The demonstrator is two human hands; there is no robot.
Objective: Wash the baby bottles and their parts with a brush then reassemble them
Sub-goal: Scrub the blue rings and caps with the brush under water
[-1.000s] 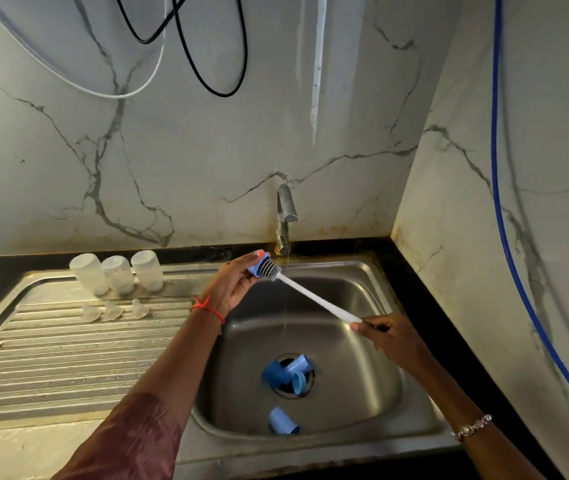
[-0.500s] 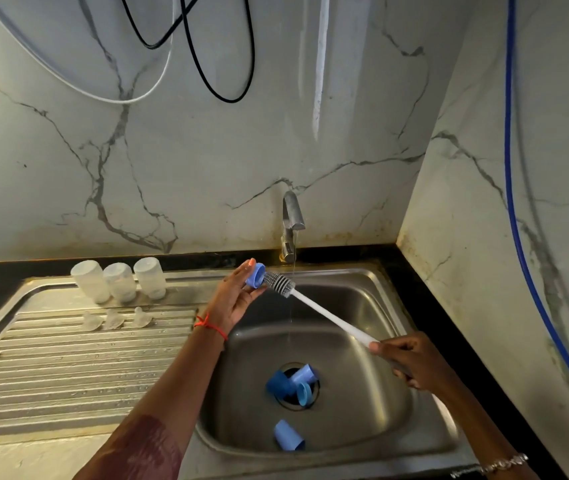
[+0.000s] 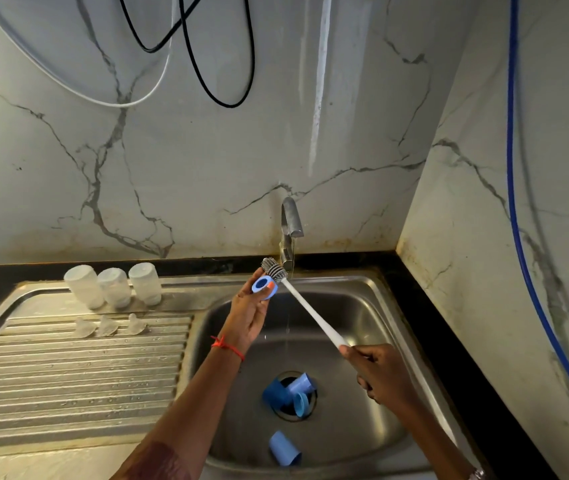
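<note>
One steel sink [image 3: 362, 317] filled the frame, its drainboard [image 3: 68, 382] running off to the left and the tap [image 3: 290, 230] standing at the back. Over the sink, the brush [image 3: 312, 311] was the longest thing in play. Its white handle ran on a slant from the right hand [image 3: 380, 372], low and near the camera, up and leftward to the bristle head beside the tap. The right hand was closed round the handle's end. The left hand [image 3: 248, 317], raised higher and farther back, pinched a blue ring [image 3: 263, 285] in its fingertips, the hole facing the camera.

The bristle head sat just beyond the ring's far edge, close against it; whether the two touched we could not tell. On that relation, we judged, the next stroke hung: the head lay outside the hole and off its line, so brush or ring would have to turn before bristles could pass through. The left hand held the ring; the right stood well apart from it, joined only by the handle.

We counted downward by size. Three clear bottles [image 3: 114, 287] stood mouth-down in a row at the back of the drainboard. Four blue caps [image 3: 283, 448] lay in the sink, three bunched at its middle as far as we could separate them, one alone nearer the front. One ring was in hand. Three clear nipples [image 3: 107, 325] lay in a row just in front of the bottles.
</note>
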